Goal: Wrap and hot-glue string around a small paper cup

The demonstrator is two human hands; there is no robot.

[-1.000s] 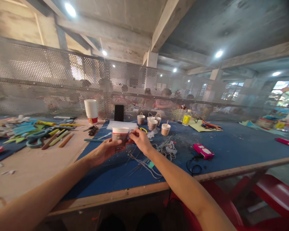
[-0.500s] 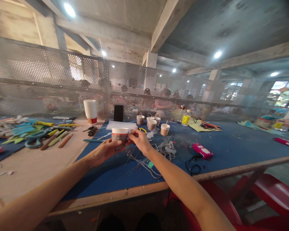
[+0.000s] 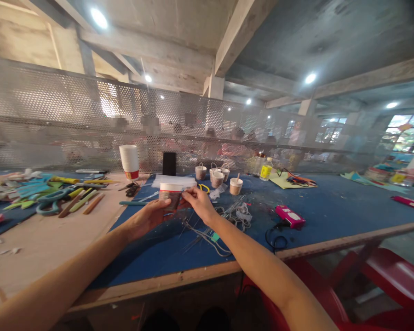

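Note:
A paper cup point(image 3: 170, 193) with a white rim, a red band and a grey-brown lower part is held upright over the blue table mat. My left hand point(image 3: 151, 216) is closed around its left side and underside, the thumb on the front. At the cup's right side, the thumb and fingers of my right hand point(image 3: 194, 198) are pinched together; whatever lies between them is too small to make out. Below and right of my hands lies a tangle of grey cord point(image 3: 243, 214) among thin clear sticks.
Several small cups with handles point(image 3: 217, 178) stand behind my right hand. A stack of paper cups point(image 3: 129, 161) is at the back left, near a black phone-like slab point(image 3: 169, 163). Scissors point(image 3: 51, 202) and clay-coloured sticks lie left; a magenta box point(image 3: 290, 216) lies right. Perforated panels point(image 3: 179, 124) close the back.
The cup and both hands have shifted very slightly; the cup looks a little turned. My grip has stayed the same.

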